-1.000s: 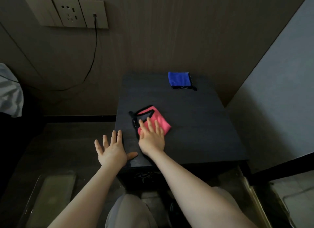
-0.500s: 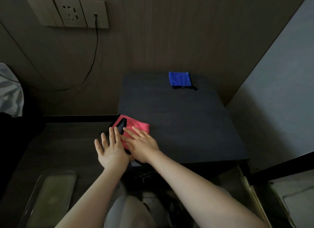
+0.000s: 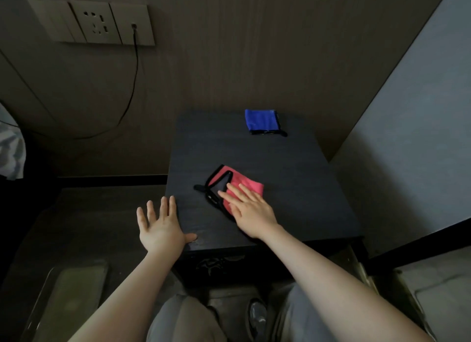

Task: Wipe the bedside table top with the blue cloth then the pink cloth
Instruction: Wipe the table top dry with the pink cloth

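**Q:** While you've got both hands out like that, where's everything sitting?

**Me:** Right hand (image 3: 251, 214) is flat on the pink cloth (image 3: 242, 186), fingers (image 3: 235, 191) straight and spread, pressing it onto the dark bench (image 3: 293, 189) a bit left of centre, toward the near side. The cloth's black trim and loop poke out to the left of my fingertips.

**Q:** And the left?

**Me:** Left hand (image 3: 160, 227) is open, fingers wide, holding nothing. It's at the near left corner of the bench, thumb lying over the top edge.

**Q:** Blue one?

**Me:** Blue cloth (image 3: 261, 121) lies folded at the far edge, well apart from both hands. Wall socket (image 3: 95, 23) up left has a black cable (image 3: 132, 87) plugged in beside it.
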